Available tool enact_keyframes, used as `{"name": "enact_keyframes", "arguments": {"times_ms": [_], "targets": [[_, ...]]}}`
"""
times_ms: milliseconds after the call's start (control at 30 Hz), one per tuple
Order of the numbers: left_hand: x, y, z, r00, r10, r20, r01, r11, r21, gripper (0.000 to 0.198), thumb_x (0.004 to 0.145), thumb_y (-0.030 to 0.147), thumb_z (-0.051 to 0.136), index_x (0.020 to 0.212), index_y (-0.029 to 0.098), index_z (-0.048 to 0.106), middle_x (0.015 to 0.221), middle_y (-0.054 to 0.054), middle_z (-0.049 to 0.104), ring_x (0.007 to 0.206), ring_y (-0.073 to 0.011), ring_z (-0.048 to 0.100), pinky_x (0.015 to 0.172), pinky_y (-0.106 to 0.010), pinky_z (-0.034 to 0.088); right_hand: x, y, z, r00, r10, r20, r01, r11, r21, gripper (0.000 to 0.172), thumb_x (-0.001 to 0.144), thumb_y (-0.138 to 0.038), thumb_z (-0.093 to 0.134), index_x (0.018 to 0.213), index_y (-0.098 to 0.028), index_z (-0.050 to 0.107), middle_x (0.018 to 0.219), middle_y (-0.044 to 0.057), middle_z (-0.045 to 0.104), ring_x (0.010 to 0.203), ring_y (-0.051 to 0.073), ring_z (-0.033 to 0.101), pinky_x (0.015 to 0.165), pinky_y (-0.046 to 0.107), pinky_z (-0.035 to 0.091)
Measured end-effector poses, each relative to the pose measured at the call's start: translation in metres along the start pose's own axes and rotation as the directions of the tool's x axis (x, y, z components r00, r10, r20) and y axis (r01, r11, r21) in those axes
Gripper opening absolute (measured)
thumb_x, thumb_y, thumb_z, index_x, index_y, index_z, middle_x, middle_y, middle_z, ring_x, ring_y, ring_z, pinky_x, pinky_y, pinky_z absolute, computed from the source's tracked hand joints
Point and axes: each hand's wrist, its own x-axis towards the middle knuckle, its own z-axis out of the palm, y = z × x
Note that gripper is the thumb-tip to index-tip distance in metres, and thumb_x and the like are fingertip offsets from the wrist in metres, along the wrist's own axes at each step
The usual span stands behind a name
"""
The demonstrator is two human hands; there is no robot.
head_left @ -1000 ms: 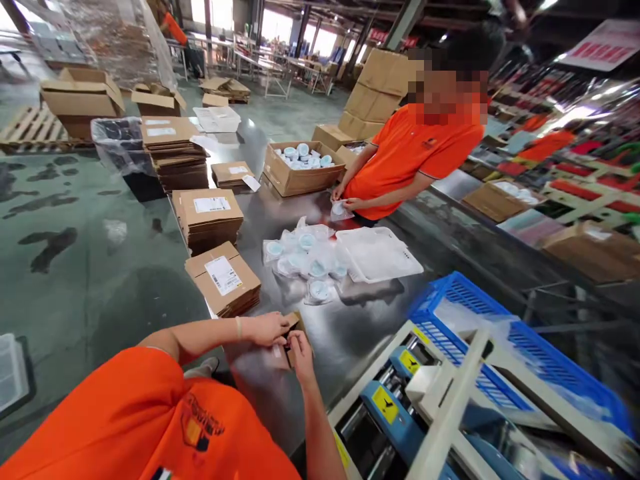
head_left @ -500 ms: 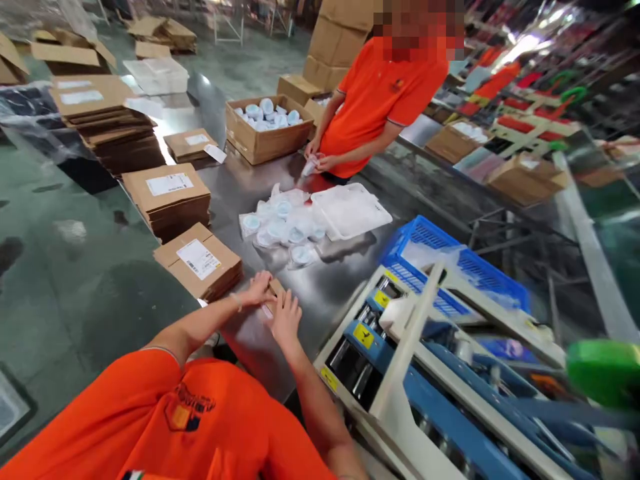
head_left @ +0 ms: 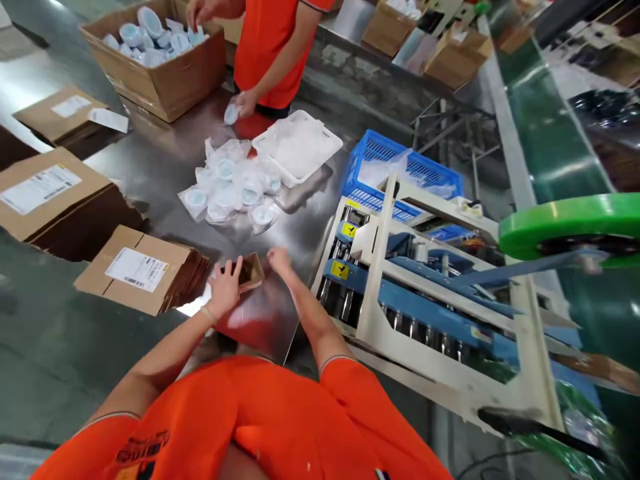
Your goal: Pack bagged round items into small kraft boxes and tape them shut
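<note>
At the far left of the frame, a stack of flat cartons [head_left: 50,197] lies on the steel tabletop [head_left: 165,193], with a smaller stack [head_left: 60,110] above it at upper left. Nearer me, a third stack [head_left: 140,277] sits just left of my left hand [head_left: 223,288]. That hand is open, fingers spread, and its edge touches the small carton [head_left: 251,272], which lies low in the middle of the frame between my hands. My right hand [head_left: 279,261] is relaxed and holds nothing, just beside the carton and not touching it.

Up top, an open box of pods [head_left: 150,67] sits at upper left, with a co-worker's hand [head_left: 207,10] reaching into it. The co-worker's other hand [head_left: 243,103] holds a bagged pod [head_left: 231,113] above a pile of bagged pods [head_left: 230,187]. Right of that pile is a white tray [head_left: 297,147], then a blue crate [head_left: 400,167]. At right stands a carton sealer [head_left: 385,293], with a green reel [head_left: 570,223] past it.
</note>
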Motion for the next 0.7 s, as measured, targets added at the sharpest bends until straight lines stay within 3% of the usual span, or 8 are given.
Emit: {"name": "enact_keyframes", "arguments": {"times_ms": [100, 200, 300, 400, 467, 533, 600, 700], "targets": [[-0.011, 0.011, 0.014, 1.000, 0.012, 0.019, -0.013, 0.995, 0.096, 0.092, 0.097, 0.033, 0.071, 0.181, 0.025, 0.034, 0.172, -0.025, 0.047, 0.165, -0.0598, 0.022, 0.116, -0.081, 0.044, 0.076, -0.012, -0.027, 0.995, -0.083, -0.061, 0.081, 0.996, -0.036, 0.031, 0.098, -0.001, 0.061, 0.123, -0.006, 0.079, 0.140, 0.021, 0.075, 0.138, 0.024, 0.066, 0.119, 0.037, 0.048], [-0.016, 0.005, 0.033, 1.000, 0.027, 0.001, -0.027, 0.995, 0.099, 0.093, 0.093, 0.022, 0.068, 0.180, 0.025, 0.035, 0.172, -0.023, 0.048, 0.167, -0.0566, 0.024, 0.122, -0.080, 0.039, 0.125, -0.025, -0.028, 0.982, -0.176, -0.073, 0.167, 0.978, -0.123, 0.037, 0.099, -0.015, 0.076, 0.134, -0.004, 0.071, 0.159, 0.029, 0.061, 0.152, 0.031, 0.056, 0.122, 0.043, 0.048], [-0.015, -0.005, 0.043, 0.993, 0.118, -0.017, -0.116, 0.991, 0.069, 0.095, 0.090, 0.015, 0.066, 0.180, 0.020, 0.035, 0.166, -0.023, 0.054, 0.163, -0.0489, 0.037, 0.131, -0.070, 0.034, 0.144, -0.031, -0.023, 0.971, -0.220, -0.091, 0.197, 0.958, -0.209, 0.035, 0.104, -0.015, 0.069, 0.136, -0.001, 0.067, 0.160, 0.036, 0.056, 0.153, 0.034, 0.056, 0.117, 0.044, 0.053], [-0.010, -0.012, 0.040, 0.984, 0.176, -0.028, -0.176, 0.984, 0.023, 0.094, 0.089, 0.016, 0.068, 0.178, 0.017, 0.037, 0.159, -0.023, 0.059, 0.156, -0.0447, 0.046, 0.135, -0.067, 0.029, 0.143, -0.030, -0.034, 0.975, -0.212, -0.069, 0.193, 0.956, -0.220, 0.036, 0.103, -0.003, 0.057, 0.138, -0.001, 0.064, 0.151, 0.033, 0.064, 0.139, 0.027, 0.066, 0.114, 0.038, 0.054], [-0.006, -0.013, 0.036, 0.984, 0.173, -0.040, -0.175, 0.984, -0.043, 0.093, 0.090, 0.027, 0.074, 0.176, 0.016, 0.040, 0.158, -0.024, 0.059, 0.152, -0.0457, 0.047, 0.133, -0.067, 0.031, 0.127, -0.026, -0.050, 0.978, -0.207, -0.035, 0.194, 0.954, -0.230, 0.039, 0.103, -0.001, 0.048, 0.139, -0.001, 0.064, 0.141, 0.026, 0.072, 0.126, 0.020, 0.072, 0.112, 0.032, 0.053], [-0.001, -0.012, 0.036, 0.980, 0.195, -0.049, -0.200, 0.971, -0.133, 0.094, 0.091, 0.042, 0.079, 0.174, 0.015, 0.044, 0.158, -0.024, 0.057, 0.150, -0.0462, 0.047, 0.131, -0.066, 0.035, 0.090, -0.019, -0.065, 0.971, -0.237, -0.033, 0.223, 0.946, -0.235, 0.043, 0.102, -0.003, 0.049, 0.143, -0.003, 0.063, 0.141, 0.023, 0.073, 0.127, 0.022, 0.072, 0.114, 0.033, 0.053], [0.005, -0.007, 0.039, 0.957, 0.286, -0.045, -0.289, 0.928, -0.235, 0.091, 0.093, 0.049, 0.078, 0.172, 0.016, 0.046, 0.159, -0.023, 0.055, 0.151, -0.0443, 0.046, 0.130, -0.064, 0.037, 0.032, -0.007, -0.073, 0.943, -0.319, -0.099, 0.292, 0.930, -0.222, 0.047, 0.102, -0.007, 0.051, 0.148, -0.008, 0.064, 0.151, 0.024, 0.069, 0.141, 0.030, 0.066, 0.121, 0.044, 0.052], [0.021, 0.007, 0.050, 0.910, 0.410, -0.054, -0.399, 0.837, -0.374, 0.086, 0.094, 0.047, 0.079, 0.169, 0.017, 0.049, 0.161, -0.022, 0.056, 0.153, -0.0410, 0.047, 0.131, -0.062, 0.039, -0.069, 0.022, -0.067, 0.860, -0.452, -0.235, 0.424, 0.891, -0.163, 0.050, 0.104, -0.013, 0.045, 0.146, -0.020, 0.071, 0.153, 0.019, 0.070, 0.156, 0.035, 0.056, 0.132, 0.058, 0.041]]}}
